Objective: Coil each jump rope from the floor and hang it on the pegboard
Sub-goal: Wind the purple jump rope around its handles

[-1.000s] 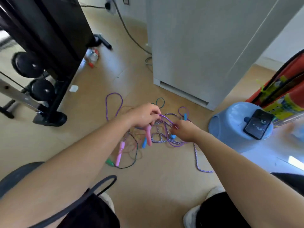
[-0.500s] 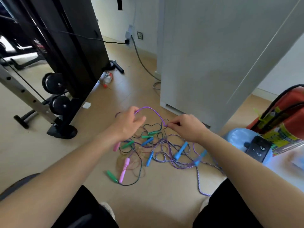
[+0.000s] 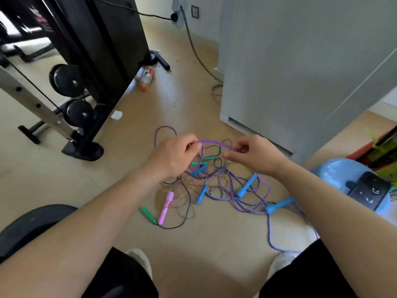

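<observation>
Since a moment ago the left hand (image 3: 174,157) and right hand (image 3: 252,154) have drawn closer, each pinching the purple rope (image 3: 214,143) above the floor tangle (image 3: 225,186), likely to start coiling.

Bright daylight from upper left, soft shadows, slight blur overall, wide-angle bending at edges.

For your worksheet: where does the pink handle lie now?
Head view: the pink handle lies on the floor left of centre, beside a green handle, below the left hand.
</observation>
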Demonstrator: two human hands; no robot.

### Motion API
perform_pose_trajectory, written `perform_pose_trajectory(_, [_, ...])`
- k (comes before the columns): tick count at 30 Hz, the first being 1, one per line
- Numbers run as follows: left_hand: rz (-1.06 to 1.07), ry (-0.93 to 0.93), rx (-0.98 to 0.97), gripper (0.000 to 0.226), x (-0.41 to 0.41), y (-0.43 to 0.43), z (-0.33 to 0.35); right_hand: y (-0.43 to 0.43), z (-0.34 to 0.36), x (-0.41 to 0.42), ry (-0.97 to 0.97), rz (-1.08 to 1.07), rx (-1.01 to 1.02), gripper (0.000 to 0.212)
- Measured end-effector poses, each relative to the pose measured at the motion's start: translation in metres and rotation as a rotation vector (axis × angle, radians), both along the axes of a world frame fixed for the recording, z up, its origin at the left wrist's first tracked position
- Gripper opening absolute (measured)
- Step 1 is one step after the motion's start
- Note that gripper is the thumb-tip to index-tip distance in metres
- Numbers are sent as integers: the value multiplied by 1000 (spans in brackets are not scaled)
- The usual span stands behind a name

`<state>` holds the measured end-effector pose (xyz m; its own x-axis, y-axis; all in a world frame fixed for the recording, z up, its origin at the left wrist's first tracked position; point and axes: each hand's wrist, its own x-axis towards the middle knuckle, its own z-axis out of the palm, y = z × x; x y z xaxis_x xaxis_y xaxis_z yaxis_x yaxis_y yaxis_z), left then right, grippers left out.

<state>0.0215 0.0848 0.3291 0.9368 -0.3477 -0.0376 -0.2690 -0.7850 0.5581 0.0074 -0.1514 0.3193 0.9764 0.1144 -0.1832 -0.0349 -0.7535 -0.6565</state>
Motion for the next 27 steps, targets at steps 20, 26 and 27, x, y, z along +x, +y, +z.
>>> perform_pose_trajectory(20, [-75,250,48,50,1,12,2,40,9,-1,153,298,-316,26])
perform_pose_trajectory(26, [-63,178,22,28,5,12,0,33,9,0,7,133,-137,34])
perform_pose_trajectory(27, [1,155,19,32,8,15,4,24,4,2,19,95,-114,33])
